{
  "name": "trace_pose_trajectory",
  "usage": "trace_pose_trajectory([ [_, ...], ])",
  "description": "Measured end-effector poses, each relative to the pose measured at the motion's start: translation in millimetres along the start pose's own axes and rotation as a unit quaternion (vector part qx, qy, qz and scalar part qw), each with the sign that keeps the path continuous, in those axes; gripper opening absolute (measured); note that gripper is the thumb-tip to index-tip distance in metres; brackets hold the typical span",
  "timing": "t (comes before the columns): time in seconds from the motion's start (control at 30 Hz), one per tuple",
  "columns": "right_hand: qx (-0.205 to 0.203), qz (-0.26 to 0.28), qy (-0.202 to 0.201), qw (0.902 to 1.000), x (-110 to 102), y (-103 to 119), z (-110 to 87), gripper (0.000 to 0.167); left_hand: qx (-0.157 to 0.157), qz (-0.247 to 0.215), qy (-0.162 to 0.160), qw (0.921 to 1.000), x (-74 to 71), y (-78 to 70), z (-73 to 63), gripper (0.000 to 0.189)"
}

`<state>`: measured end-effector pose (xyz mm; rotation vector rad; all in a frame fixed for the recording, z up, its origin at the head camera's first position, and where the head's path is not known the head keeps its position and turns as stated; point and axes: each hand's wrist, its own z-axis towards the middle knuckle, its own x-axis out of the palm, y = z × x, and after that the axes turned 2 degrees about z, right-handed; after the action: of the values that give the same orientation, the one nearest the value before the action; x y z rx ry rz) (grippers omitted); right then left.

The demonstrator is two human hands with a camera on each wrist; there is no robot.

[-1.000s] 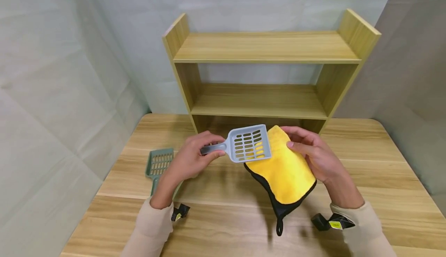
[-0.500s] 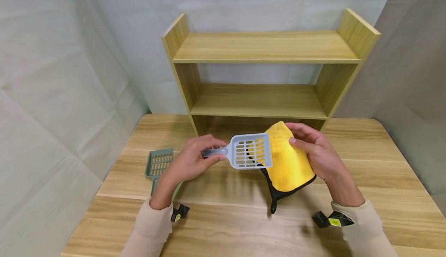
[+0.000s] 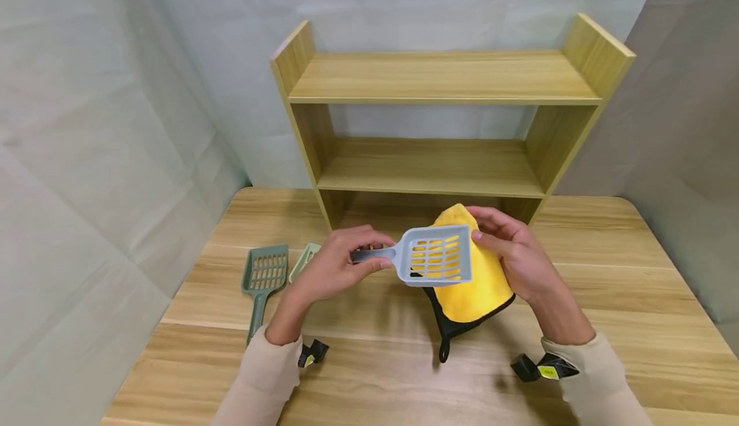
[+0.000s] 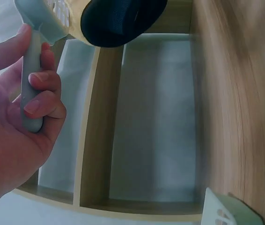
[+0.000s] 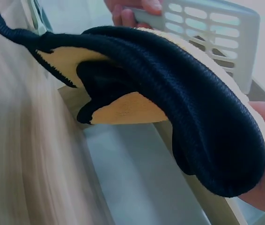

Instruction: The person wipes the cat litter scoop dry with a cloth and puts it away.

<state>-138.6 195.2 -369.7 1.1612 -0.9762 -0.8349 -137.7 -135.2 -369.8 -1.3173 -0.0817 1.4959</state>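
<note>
My left hand point(image 3: 340, 265) grips the handle of a grey slotted scoop point(image 3: 434, 256) and holds it above the wooden table point(image 3: 606, 298). In the left wrist view the fingers point(image 4: 41, 93) curl round that handle. My right hand point(image 3: 514, 256) holds a yellow cloth point(image 3: 476, 285) with a black edge and a hanging loop, pressed against the underside of the scoop. The right wrist view shows the cloth's black border point(image 5: 179, 89) folded under the scoop point(image 5: 207, 33).
A green slotted scoop point(image 3: 262, 278) lies on the table at the left, with a pale green scoop point(image 3: 304, 260) beside it, partly behind my left hand. A two-tier wooden shelf point(image 3: 444, 124) stands at the back of the table. Grey fabric walls surround it.
Both hands and the scoop have shifted slightly right. The cloth has been gathered up, so its loop hangs higher. The pale green scoop now shows beside my left hand.
</note>
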Motion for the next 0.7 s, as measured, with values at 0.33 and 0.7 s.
trace_pose_trajectory([
  [0.33, 0.002, 0.004, 0.011, 0.9999, 7.3, -7.9, -0.2, 0.042, 0.001, -0.029, -0.008, 0.9995, 8.0, -3.5, 4.8, 0.025],
  [0.7, 0.003, -0.001, 0.013, 0.9999, 11.0, -8.6, 0.2, 0.05, -0.004, -0.035, -0.001, 0.9994, 7.1, -3.4, 4.0, 0.027],
])
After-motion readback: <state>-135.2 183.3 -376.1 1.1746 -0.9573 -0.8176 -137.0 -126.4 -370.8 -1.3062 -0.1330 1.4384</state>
